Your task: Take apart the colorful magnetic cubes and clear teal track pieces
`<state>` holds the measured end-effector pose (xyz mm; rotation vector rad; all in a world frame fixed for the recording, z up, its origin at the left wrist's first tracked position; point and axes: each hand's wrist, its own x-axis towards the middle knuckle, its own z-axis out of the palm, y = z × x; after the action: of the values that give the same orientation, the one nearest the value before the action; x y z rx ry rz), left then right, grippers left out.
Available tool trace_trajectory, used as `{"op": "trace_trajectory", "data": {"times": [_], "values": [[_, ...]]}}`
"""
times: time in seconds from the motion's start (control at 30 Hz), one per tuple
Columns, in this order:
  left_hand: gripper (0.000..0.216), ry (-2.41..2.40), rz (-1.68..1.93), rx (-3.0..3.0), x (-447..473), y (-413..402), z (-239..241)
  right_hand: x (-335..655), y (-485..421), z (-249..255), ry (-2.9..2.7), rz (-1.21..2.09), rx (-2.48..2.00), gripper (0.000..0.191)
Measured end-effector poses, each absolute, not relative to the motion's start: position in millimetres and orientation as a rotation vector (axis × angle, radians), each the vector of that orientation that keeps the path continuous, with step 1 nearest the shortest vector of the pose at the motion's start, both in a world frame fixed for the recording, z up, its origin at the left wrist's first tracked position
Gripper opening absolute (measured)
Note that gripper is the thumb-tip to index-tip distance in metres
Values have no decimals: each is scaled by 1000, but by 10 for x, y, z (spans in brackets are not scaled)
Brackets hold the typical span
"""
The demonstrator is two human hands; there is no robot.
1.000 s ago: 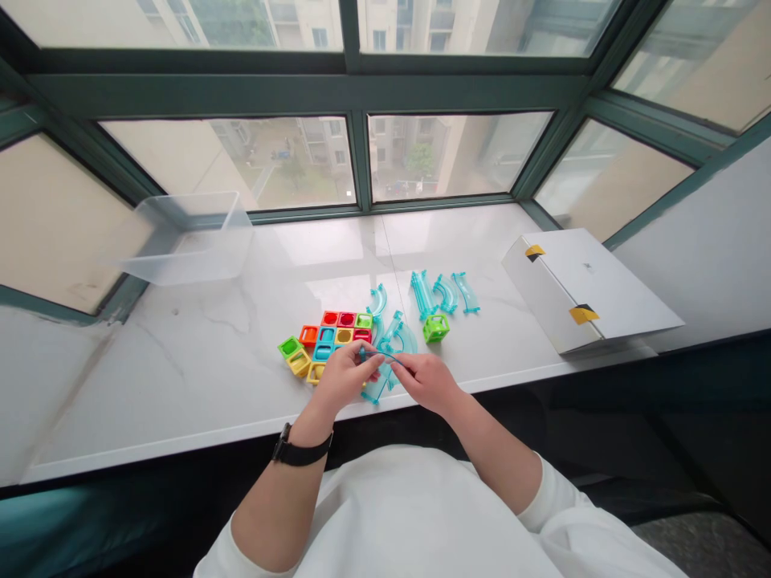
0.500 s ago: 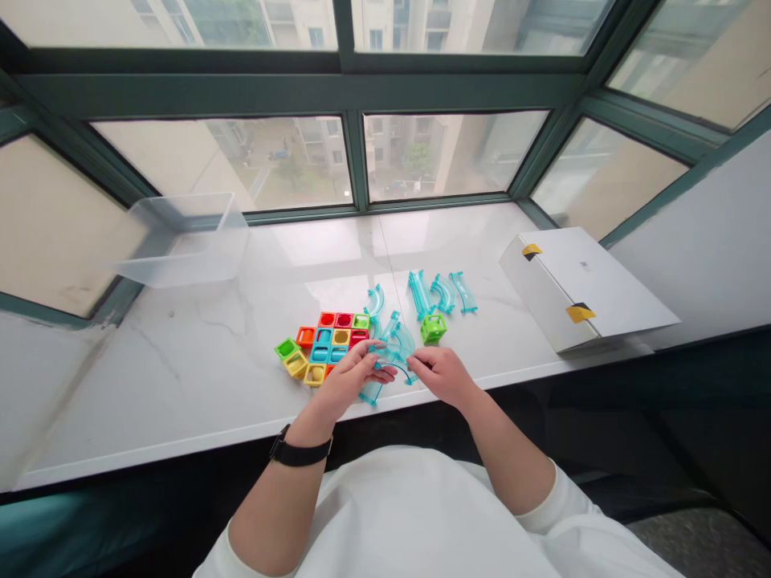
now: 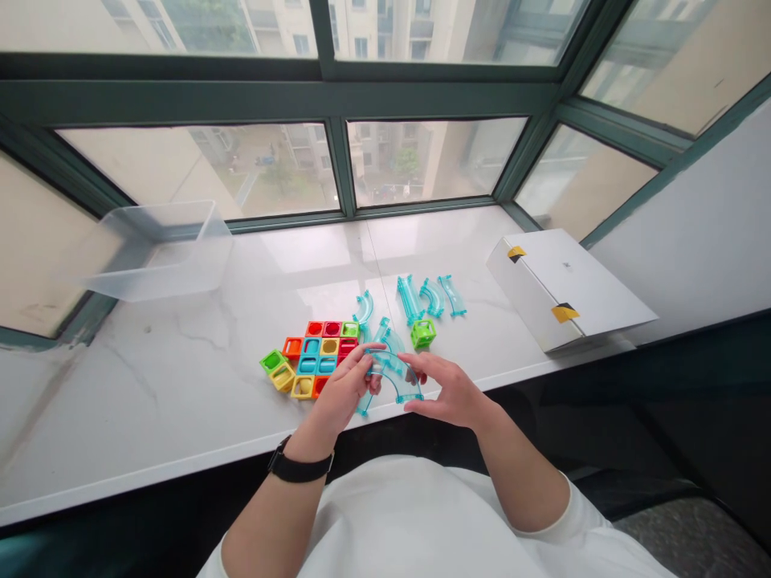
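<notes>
Just above the counter's front edge, my left hand (image 3: 346, 387) grips one end of a clear blue curved track piece (image 3: 398, 376). My right hand (image 3: 446, 391) is at its other end, thumb below and fingers along the outer curve; exact contact is hard to see. Behind and beneath the held piece lie more clear blue track pieces (image 3: 384, 331), partly covered by my hands. To the left is a cluster of colourful cube blocks (image 3: 310, 347), in red, orange, yellow, blue and green. A single green cube block (image 3: 423, 333) sits beyond my right hand.
Several blue track pieces (image 3: 410, 299) lie farther back on the white counter (image 3: 198, 361). At the back left stands a clear plastic bin (image 3: 162, 277). A white box (image 3: 572, 289) with yellow-black tabs is on the right. Windows (image 3: 434, 160) border the counter's far side.
The curved track piece has turned so its free end points toward me. My right hand has gone from a pinch to a wider hold around that end. The view has shifted slightly right.
</notes>
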<state>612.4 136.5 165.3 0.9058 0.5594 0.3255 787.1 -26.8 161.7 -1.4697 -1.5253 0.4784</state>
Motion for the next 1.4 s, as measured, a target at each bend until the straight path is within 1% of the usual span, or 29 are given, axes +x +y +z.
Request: {"op": "trace_trajectory", "data": {"times": [0.07, 0.13, 0.3, 0.43, 0.47, 0.53, 0.57, 0.63, 0.73, 0.8, 1.0, 1.13, 1.2, 1.3, 1.4], "values": [[53, 568, 306, 892, 6217, 1320, 1692, 7930, -320, 1664, -1558, 477, -1476, 78], [54, 570, 302, 910, 6321, 1297, 1721, 7993, -382, 1677, -1501, 493, -1500, 76], [61, 527, 316, 1026, 6602, 1305, 1751, 8123, -528, 1563, -1162, 528, -1580, 61], [80, 455, 317, 1270, 6795, 1321, 1733, 8219, -594, 1480, -1024, 463, -1643, 51], [81, 438, 329, 1350, 6834, 1328, 1723, 8250, -604, 1475, -1019, 438, -1654, 48], [72, 422, 370, 1497, 6898, 1354, 1703, 8319, -619, 1481, -1026, 400, -1665, 45], [66, 419, 390, 1561, 6925, 1372, 1695, 8356, -624, 1491, -1037, 398, -1665, 48], [57, 411, 415, 1659, 6971, 1415, 1690, 8426, -626, 1519, -1073, 429, -1661, 60], [54, 397, 408, 1738, 7037, 1469, 1720, 8496, -596, 1573, -1126, 478, -1674, 74], [55, 429, 419, 1801, 7089, 1484, 1756, 8511, -550, 1603, -1132, 451, -1709, 75], [56, 454, 474, 1884, 7254, 1470, 1802, 8542, -431, 1587, -1081, 250, -1799, 66], [59, 430, 387, 1778, 7366, 1486, 1702, 8632, -440, 1541, -1143, 232, -1769, 71], [62, 446, 339, 1721, 7429, 1499, 1644, 8681, -448, 1533, -1207, 195, -1735, 62], [64, 470, 297, 1654, 7517, 1513, 1599, 8735, -454, 1537, -1260, 104, -1698, 38], [64, 476, 284, 1646, 7572, 1526, 1603, 8775, -452, 1519, -1246, 48, -1719, 28]]}}
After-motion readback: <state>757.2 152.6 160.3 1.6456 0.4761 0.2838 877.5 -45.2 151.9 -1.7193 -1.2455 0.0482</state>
